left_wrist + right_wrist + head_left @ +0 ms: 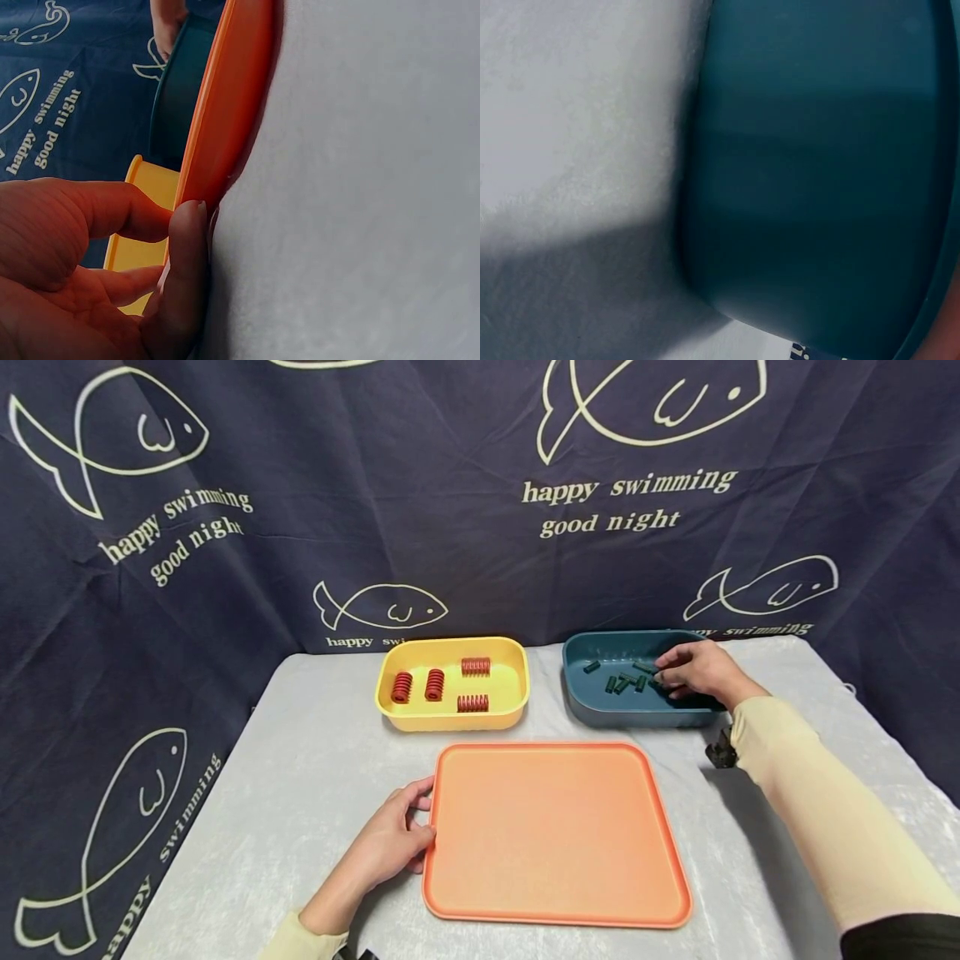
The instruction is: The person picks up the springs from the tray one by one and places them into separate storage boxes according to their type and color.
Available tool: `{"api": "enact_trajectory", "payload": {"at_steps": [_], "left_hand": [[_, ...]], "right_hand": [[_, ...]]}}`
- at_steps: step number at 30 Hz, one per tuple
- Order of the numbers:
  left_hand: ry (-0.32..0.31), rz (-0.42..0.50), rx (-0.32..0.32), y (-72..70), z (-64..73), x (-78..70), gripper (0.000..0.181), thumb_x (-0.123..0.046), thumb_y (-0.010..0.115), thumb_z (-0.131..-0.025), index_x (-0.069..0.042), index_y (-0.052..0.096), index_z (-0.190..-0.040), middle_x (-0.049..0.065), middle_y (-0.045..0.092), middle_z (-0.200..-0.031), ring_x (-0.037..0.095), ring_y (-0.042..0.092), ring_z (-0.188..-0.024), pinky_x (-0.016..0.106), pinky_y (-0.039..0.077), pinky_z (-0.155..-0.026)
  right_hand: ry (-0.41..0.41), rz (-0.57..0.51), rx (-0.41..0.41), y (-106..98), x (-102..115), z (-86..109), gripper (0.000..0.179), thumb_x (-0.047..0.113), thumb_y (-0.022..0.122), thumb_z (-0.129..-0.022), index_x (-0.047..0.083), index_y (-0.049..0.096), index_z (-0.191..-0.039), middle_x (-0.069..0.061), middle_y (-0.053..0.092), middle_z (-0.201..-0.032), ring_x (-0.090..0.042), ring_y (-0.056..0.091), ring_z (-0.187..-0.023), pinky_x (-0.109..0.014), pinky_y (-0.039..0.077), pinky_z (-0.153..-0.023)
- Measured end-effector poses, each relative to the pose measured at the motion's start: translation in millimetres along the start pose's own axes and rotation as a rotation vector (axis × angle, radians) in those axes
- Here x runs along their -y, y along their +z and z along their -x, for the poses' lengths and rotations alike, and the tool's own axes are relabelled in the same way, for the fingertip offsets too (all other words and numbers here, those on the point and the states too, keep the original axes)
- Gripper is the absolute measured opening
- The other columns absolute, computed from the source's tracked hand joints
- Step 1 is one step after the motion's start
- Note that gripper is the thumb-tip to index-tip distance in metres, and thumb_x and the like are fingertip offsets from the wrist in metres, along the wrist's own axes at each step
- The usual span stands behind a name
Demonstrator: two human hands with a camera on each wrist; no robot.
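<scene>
My left hand (386, 839) grips the left rim of an orange tray (555, 835), which lies flat on the table. In the left wrist view, thumb and fingers (187, 255) pinch that rim. My right hand (701, 672) reaches over the right side of a dark blue bin (637, 718), fingers spread and bent down among small dark green coil springs (639, 683). No spring shows clearly in its grasp. The right wrist view shows mostly the bin's outer wall (810, 180), with a sliver of hand at the lower right.
A yellow bin (453, 722) stands left of the blue one, with several larger red coil springs (433, 685) inside. Both bins are behind the tray on a grey-white cloth (300, 777). A dark blue curtain (450, 527) with fish drawings hangs behind and to the left.
</scene>
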State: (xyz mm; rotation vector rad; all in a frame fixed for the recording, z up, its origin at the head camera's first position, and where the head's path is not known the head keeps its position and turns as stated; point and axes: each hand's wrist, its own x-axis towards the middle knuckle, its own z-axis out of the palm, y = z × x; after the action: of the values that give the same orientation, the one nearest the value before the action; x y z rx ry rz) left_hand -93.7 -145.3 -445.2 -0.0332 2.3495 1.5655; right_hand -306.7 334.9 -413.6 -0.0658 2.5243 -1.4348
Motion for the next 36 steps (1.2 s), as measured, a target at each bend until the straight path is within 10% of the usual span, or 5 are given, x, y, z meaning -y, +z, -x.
{"api": "enact_trajectory", "payload": {"at_steps": [26, 36], "left_hand": [[-0.004, -0.012, -0.005, -2.3, 1.9, -3.2, 0.073, 0.008, 0.066, -0.082, -0.004, 0.046, -0.151, 0.014, 0.049, -0.12, 0.021, 0.055, -0.07, 0.039, 0.058, -0.045], [0.05, -0.261, 0.042, -14.1, -1.4, -9.5, 0.072, 0.002, 0.072, -0.082, 0.0, 0.047, -0.149, 0.01, 0.053, -0.11, 0.019, 0.058, -0.058, 0.032, 0.057, -0.046]], "right_hand": [[-0.134, 0.005, 0.009, 3, 33, 33.8, 0.033, 0.022, 0.079, -0.093, 0.009, 0.072, -0.123, 0.005, 0.074, -0.106, -0.017, 0.074, -0.088, -0.04, 0.064, -0.072], [-0.228, 0.151, -0.04, 16, 33, 51.8, 0.034, 0.019, 0.077, -0.094, 0.004, 0.071, -0.124, -0.005, 0.073, -0.109, -0.016, 0.07, -0.08, -0.034, 0.061, -0.066]]}}
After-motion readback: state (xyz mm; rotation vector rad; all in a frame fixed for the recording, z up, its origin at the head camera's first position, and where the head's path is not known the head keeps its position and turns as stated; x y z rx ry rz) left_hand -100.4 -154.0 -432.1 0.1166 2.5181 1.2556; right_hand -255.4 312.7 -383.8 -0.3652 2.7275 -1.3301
